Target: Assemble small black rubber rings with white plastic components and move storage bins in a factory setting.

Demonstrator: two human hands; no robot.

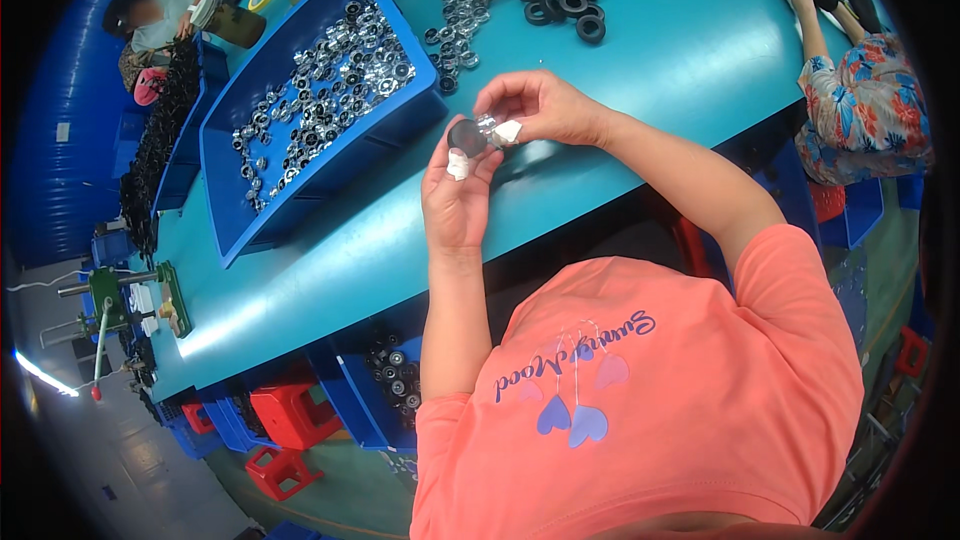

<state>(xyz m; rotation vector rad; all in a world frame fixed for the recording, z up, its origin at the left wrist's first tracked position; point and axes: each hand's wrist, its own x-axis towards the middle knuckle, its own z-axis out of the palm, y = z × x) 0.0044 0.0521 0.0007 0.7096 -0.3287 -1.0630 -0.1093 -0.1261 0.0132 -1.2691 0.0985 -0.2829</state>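
My left hand (pixel 457 202) is closed on a round black part (pixel 465 137), its dark disc face turned up. Just beside it, my right hand (pixel 548 108) pinches a small shiny silver piece (pixel 487 127), which touches or nearly touches the black part. White wraps cover a finger on each hand. Both hands are above the near edge of the teal table (pixel 350 250). Left of them lies a large blue bin (pixel 315 202) with many small silver-and-black round parts (pixel 350 75) in it.
Loose silver parts (pixel 460 25) and black rings (pixel 572 2) lie at the table's far side. A green hand press (pixel 108 300) stands at the left end. Red stools (pixel 290 415) and a blue bin of round parts (pixel 370 400) are below. Co-workers sit at far left and far right.
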